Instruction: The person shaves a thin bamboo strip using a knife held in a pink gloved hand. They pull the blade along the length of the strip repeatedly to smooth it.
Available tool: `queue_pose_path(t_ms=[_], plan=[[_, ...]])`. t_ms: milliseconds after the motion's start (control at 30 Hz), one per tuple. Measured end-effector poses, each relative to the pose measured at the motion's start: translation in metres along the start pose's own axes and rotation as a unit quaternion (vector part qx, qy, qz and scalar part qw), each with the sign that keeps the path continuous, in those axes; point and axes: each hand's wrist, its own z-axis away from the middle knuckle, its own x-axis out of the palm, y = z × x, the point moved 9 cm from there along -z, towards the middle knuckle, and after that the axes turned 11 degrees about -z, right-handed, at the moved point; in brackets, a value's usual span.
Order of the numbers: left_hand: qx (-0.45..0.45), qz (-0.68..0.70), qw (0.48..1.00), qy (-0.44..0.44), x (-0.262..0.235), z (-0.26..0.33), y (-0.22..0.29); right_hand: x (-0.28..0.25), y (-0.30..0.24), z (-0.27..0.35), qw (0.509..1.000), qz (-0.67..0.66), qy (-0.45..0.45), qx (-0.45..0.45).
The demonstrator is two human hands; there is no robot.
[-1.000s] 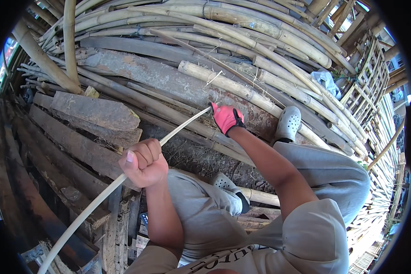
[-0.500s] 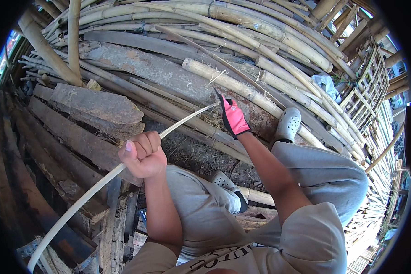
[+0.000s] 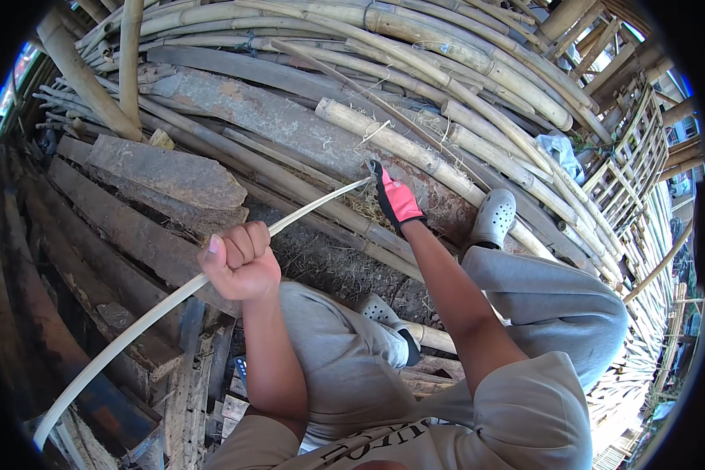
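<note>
Bare fingers of the left hand (image 3: 241, 262) clench in a fist around a long pale bamboo strip (image 3: 157, 309), gripping it partway along its length. The strip curves from the lower left of the view, up through the fist, to the right hand (image 3: 395, 200), which wears a pink and black work glove and closes on the strip's far tip; whether a tool sits in that glove cannot be told. The person sits with knees bent in grey trousers (image 3: 556, 290), a grey clog (image 3: 493, 218) on the right foot and another grey clog (image 3: 384, 317) on the left. Beyond the hands lies a heap of long bamboo poles (image 3: 446, 55), dry and yellowed. Rough weathered planks (image 3: 164, 172) are stacked at left. Bamboo lattice frames (image 3: 634, 164) stand at the right edge.
</note>
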Motion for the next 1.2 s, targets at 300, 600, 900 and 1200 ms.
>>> queue_pose_path(t_ms=[300,600,900,1200], plan=[[-0.020,0.043,0.999,-0.014,0.025,-0.003,-0.024,0.003,0.087,0.001,0.993,-0.014,0.016,-0.113],[-0.018,0.020,1.000,-0.013,0.014,-0.003,-0.014,-0.017,0.025,0.030,0.990,-0.125,0.031,-0.054],[-0.003,-0.007,1.000,-0.018,0.015,-0.001,-0.007,-0.035,-0.018,-0.004,0.995,0.048,0.060,0.061],[0.011,0.025,0.999,-0.017,0.017,-0.003,-0.011,0.007,0.047,0.004,0.807,-0.455,-0.190,0.325]])
